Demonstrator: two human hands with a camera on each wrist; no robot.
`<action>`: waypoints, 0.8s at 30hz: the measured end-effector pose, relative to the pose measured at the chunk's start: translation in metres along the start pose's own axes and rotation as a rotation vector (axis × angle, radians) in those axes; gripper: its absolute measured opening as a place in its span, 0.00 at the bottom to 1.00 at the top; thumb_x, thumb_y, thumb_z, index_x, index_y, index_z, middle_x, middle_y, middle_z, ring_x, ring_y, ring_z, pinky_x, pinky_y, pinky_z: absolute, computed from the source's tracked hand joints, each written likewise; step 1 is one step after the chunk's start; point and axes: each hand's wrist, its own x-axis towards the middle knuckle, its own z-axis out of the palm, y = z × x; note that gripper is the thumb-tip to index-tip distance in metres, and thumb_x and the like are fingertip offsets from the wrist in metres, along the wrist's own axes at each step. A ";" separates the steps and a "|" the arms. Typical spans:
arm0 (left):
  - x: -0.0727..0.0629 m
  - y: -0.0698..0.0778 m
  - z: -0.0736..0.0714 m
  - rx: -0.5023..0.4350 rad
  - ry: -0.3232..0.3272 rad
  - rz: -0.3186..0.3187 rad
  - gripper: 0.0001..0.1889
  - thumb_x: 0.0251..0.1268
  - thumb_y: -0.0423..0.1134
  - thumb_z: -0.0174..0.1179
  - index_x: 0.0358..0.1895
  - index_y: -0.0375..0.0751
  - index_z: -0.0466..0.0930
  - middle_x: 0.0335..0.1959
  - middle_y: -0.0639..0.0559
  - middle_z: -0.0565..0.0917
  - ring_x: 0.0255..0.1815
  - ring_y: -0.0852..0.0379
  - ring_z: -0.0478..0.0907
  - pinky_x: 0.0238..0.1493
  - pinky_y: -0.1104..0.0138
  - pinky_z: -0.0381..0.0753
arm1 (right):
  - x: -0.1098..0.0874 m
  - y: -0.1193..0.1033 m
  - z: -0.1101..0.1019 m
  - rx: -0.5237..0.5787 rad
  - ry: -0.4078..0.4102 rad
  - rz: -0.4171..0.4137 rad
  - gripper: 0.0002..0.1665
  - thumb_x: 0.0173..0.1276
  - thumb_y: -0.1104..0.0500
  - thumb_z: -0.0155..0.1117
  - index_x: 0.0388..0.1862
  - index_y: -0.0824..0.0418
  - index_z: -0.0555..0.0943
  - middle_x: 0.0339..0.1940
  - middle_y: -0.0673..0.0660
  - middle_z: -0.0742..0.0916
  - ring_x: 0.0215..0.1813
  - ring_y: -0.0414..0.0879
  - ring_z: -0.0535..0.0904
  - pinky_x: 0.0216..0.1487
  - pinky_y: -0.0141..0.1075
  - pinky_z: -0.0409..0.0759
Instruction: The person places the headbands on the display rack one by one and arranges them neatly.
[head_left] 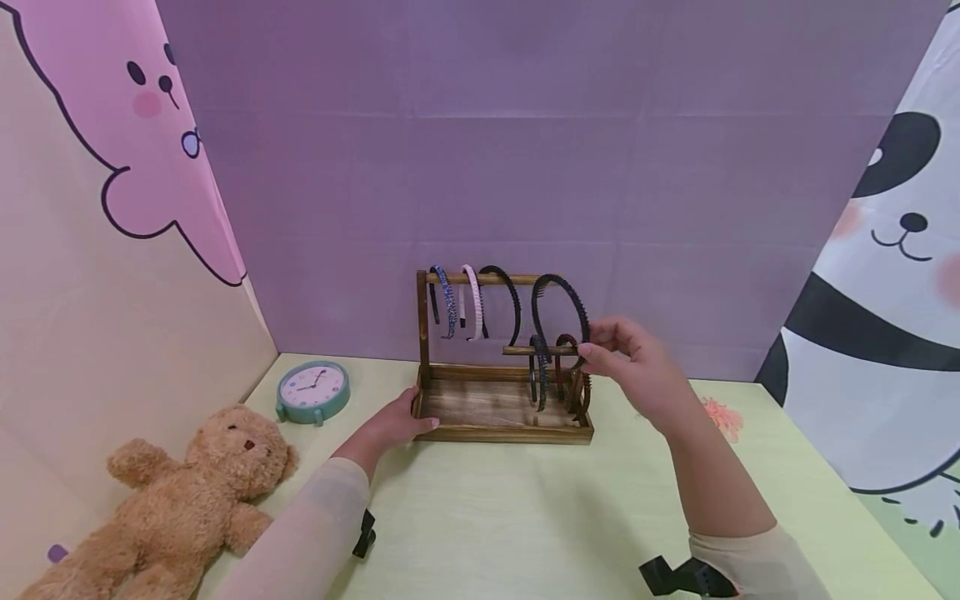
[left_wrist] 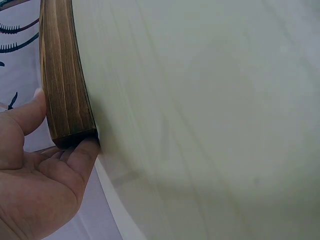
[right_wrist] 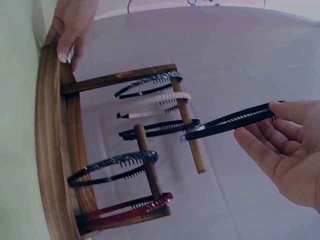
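A brown wooden headband rack (head_left: 495,433) with a tray base and two bars stands on the table. My left hand (head_left: 392,421) grips the left end of its tray, fingers under the wood in the left wrist view. With thumb and fingertips my right hand (head_left: 637,367) pinches a black toothed headband (right_wrist: 240,120), whose far end overlaps the upper bar (right_wrist: 198,157) in the right wrist view. On that bar hang a blue glittery headband (head_left: 448,302), a pale pink one (head_left: 476,304) and a black one (head_left: 514,302). The lower bar carries a dark glittery headband (right_wrist: 112,164) and a red one (right_wrist: 130,214).
Left of the rack lies a teal clock (head_left: 313,392), with a brown teddy bear (head_left: 187,508) nearer the front left. A coral-coloured frilly thing (head_left: 723,418) lies on the table (head_left: 480,517) beyond my right forearm. Behind the rack rises a purple backdrop (head_left: 480,167).
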 end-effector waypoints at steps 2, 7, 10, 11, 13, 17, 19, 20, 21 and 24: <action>0.000 0.000 0.000 -0.003 -0.003 0.002 0.44 0.69 0.47 0.61 0.80 0.42 0.44 0.78 0.36 0.54 0.78 0.35 0.50 0.75 0.42 0.52 | 0.000 0.000 -0.004 0.009 0.048 -0.029 0.25 0.73 0.50 0.61 0.59 0.64 0.71 0.48 0.58 0.79 0.45 0.43 0.84 0.50 0.31 0.84; 0.000 0.000 -0.001 -0.008 -0.006 0.001 0.45 0.68 0.48 0.61 0.80 0.43 0.44 0.79 0.37 0.53 0.78 0.35 0.49 0.75 0.42 0.52 | 0.003 0.001 -0.014 0.029 0.112 -0.072 0.24 0.73 0.50 0.60 0.57 0.66 0.70 0.46 0.56 0.78 0.48 0.46 0.81 0.50 0.28 0.83; 0.001 0.000 -0.001 -0.009 -0.008 0.000 0.45 0.68 0.48 0.61 0.80 0.43 0.44 0.79 0.38 0.53 0.78 0.36 0.49 0.75 0.43 0.52 | 0.007 0.003 -0.019 0.023 0.131 -0.068 0.26 0.73 0.49 0.60 0.58 0.66 0.69 0.46 0.55 0.78 0.48 0.45 0.81 0.50 0.27 0.82; 0.000 0.000 -0.001 -0.007 -0.009 0.000 0.45 0.68 0.48 0.61 0.80 0.43 0.44 0.79 0.37 0.53 0.78 0.35 0.50 0.75 0.42 0.52 | 0.009 0.004 -0.020 0.016 0.138 -0.065 0.26 0.73 0.49 0.60 0.59 0.66 0.69 0.46 0.54 0.78 0.47 0.44 0.81 0.50 0.26 0.82; 0.000 0.001 -0.001 -0.010 -0.008 0.002 0.45 0.68 0.48 0.62 0.80 0.43 0.44 0.79 0.37 0.54 0.78 0.36 0.50 0.75 0.43 0.52 | 0.013 0.006 -0.023 -0.007 0.154 -0.054 0.27 0.73 0.48 0.59 0.60 0.67 0.69 0.46 0.54 0.78 0.46 0.42 0.81 0.50 0.26 0.82; -0.001 0.001 -0.001 -0.010 -0.006 0.001 0.45 0.68 0.47 0.62 0.79 0.42 0.45 0.78 0.37 0.54 0.78 0.35 0.50 0.75 0.42 0.53 | 0.023 0.010 -0.027 -0.106 0.194 -0.029 0.29 0.74 0.46 0.58 0.62 0.66 0.70 0.48 0.55 0.78 0.41 0.37 0.83 0.50 0.26 0.81; -0.001 0.001 -0.001 -0.009 -0.005 0.000 0.44 0.68 0.47 0.62 0.79 0.42 0.45 0.78 0.37 0.54 0.78 0.35 0.51 0.75 0.42 0.53 | 0.029 0.013 -0.029 -0.164 0.220 -0.014 0.30 0.74 0.44 0.57 0.63 0.65 0.71 0.50 0.56 0.79 0.40 0.34 0.83 0.51 0.29 0.80; -0.001 0.001 -0.001 -0.007 -0.005 0.000 0.44 0.68 0.47 0.62 0.79 0.43 0.45 0.78 0.37 0.54 0.78 0.35 0.51 0.75 0.42 0.53 | 0.033 0.014 -0.029 -0.189 0.232 -0.009 0.30 0.73 0.43 0.57 0.63 0.64 0.71 0.50 0.57 0.80 0.39 0.33 0.83 0.51 0.30 0.79; -0.001 0.001 -0.001 -0.006 -0.005 -0.001 0.44 0.68 0.47 0.62 0.80 0.43 0.45 0.78 0.37 0.54 0.78 0.35 0.51 0.75 0.42 0.53 | 0.037 0.017 -0.029 -0.208 0.243 -0.004 0.30 0.73 0.43 0.57 0.63 0.64 0.71 0.50 0.57 0.80 0.39 0.33 0.83 0.51 0.32 0.79; -0.001 0.000 -0.001 -0.007 -0.002 -0.001 0.44 0.68 0.47 0.62 0.80 0.43 0.45 0.78 0.37 0.54 0.78 0.35 0.50 0.75 0.42 0.53 | 0.050 0.025 -0.027 -0.233 0.270 0.003 0.31 0.73 0.42 0.57 0.63 0.63 0.72 0.50 0.59 0.82 0.40 0.36 0.83 0.49 0.32 0.77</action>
